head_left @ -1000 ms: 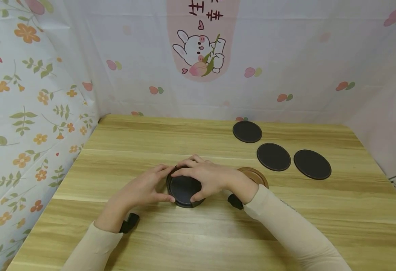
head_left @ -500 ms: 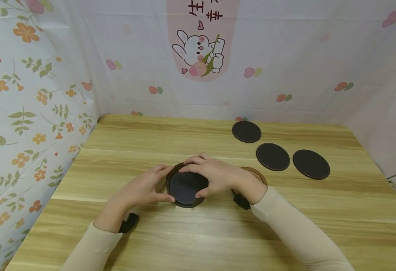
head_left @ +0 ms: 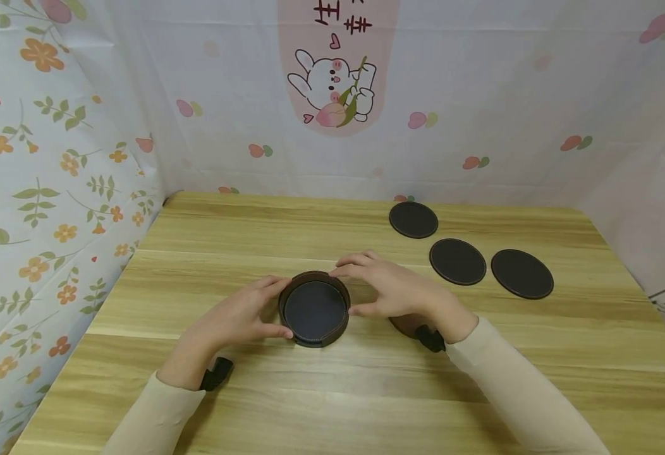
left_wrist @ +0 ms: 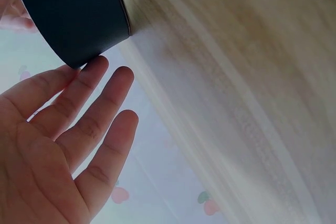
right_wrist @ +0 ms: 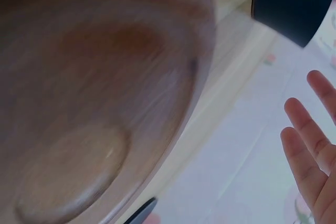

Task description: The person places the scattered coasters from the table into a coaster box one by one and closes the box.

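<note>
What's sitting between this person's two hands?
A round dark holder with a black coaster in it, between left hand and right hand; the head view shows it.

Wood-grain table; white printed backdrop (bunny motif), seemingly cloth.

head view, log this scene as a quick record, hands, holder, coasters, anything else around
surface: wooden table
holder: round dark holder, standing on the table
inside: one dark coaster visible, any below hidden
left hand: touches the holder's left side
right hand: beside its right side, contact unclear
loose coasters: three, flat, beyond the right hand
brown dish: partly hidden by the right wrist
backdrop: printed cloth
</note>
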Demonstrator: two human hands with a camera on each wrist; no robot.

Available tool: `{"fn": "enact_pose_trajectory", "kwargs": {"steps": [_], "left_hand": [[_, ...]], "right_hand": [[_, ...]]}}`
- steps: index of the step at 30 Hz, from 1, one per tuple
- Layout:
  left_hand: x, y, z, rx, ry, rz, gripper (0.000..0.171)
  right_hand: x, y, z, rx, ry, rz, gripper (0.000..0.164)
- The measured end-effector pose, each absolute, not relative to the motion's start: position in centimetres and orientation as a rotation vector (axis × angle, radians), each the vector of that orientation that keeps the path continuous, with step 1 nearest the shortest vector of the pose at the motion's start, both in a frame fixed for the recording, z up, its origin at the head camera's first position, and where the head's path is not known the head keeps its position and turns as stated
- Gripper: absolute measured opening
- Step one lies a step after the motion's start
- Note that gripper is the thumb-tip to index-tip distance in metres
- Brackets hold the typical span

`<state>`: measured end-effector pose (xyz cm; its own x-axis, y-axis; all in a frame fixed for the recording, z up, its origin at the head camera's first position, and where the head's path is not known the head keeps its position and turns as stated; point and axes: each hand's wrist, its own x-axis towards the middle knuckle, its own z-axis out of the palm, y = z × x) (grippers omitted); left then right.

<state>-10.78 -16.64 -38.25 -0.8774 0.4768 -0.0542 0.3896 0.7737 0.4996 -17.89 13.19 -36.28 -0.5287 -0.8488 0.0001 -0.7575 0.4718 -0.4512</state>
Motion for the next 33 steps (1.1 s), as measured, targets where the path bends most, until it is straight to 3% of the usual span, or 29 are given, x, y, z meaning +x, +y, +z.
{"fn": "enact_pose_trajectory", "kwargs": {"steps": [33], "left_hand": [[-10.9,-16.9,-38.6,0.734,2.778,0.734,0.094]], "right_hand": [[-18.6,30.0,-34.7,-0.898,2.858,-0.781,0.055]]}}
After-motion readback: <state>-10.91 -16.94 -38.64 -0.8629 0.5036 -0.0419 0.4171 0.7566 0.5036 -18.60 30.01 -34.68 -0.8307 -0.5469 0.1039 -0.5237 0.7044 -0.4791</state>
